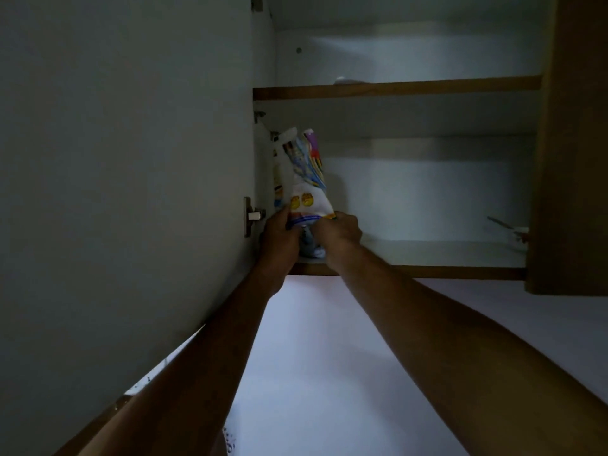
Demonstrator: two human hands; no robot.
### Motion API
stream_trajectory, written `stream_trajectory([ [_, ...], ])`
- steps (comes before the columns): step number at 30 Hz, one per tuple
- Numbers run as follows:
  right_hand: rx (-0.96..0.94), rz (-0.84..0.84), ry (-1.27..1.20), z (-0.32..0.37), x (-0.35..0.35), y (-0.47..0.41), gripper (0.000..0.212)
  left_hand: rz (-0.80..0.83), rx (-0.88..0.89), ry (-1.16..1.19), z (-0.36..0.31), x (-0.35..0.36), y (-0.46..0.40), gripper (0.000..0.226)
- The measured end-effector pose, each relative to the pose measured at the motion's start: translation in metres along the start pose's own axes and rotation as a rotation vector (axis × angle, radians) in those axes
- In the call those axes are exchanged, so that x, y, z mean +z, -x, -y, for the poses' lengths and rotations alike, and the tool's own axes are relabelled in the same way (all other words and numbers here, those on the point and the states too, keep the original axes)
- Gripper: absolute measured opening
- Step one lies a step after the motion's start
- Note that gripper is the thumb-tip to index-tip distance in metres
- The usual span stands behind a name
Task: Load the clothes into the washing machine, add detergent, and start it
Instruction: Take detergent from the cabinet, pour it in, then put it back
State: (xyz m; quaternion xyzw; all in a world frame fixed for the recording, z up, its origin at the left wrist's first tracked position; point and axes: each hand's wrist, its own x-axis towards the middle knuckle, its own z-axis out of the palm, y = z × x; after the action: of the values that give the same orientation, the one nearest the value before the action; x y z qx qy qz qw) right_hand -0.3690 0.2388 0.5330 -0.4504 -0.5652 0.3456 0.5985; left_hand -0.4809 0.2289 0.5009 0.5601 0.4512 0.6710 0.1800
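I look up into an open wall cupboard. A white detergent bag [304, 179] with colourful print stands upright at the left end of the lower shelf [427, 253]. My left hand [279, 233] grips the bag's bottom left corner. My right hand [339, 230] grips its bottom right corner. Both arms reach up from below. Something pale blue shows between my hands under the bag; I cannot tell what it is.
The open cupboard door [125, 159] fills the left side, with a hinge [251, 217] beside my left hand. A brown side panel [572, 143] closes the right. The upper shelf [394, 88] holds a small white object [343, 80]. A small item [513, 227] lies at the lower shelf's right end.
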Motion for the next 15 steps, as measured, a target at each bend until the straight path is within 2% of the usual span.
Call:
stream_trajectory([
  [5,0.101,-0.028,-0.035,0.004,-0.048,0.007,0.035,0.038,0.144,0.063,-0.017,0.013,0.023,0.053],
  [8,0.164,-0.024,-0.03,0.014,-0.091,0.014,0.044,0.128,0.093,0.195,-0.031,0.036,0.043,0.063],
  [11,0.135,-0.041,-0.056,0.021,-0.14,0.027,0.022,0.241,-0.018,0.307,-0.05,0.062,0.065,0.076],
  [15,0.137,-0.096,-0.042,0.013,-0.207,0.048,0.013,0.447,0.021,0.298,-0.078,0.099,0.096,0.062],
])
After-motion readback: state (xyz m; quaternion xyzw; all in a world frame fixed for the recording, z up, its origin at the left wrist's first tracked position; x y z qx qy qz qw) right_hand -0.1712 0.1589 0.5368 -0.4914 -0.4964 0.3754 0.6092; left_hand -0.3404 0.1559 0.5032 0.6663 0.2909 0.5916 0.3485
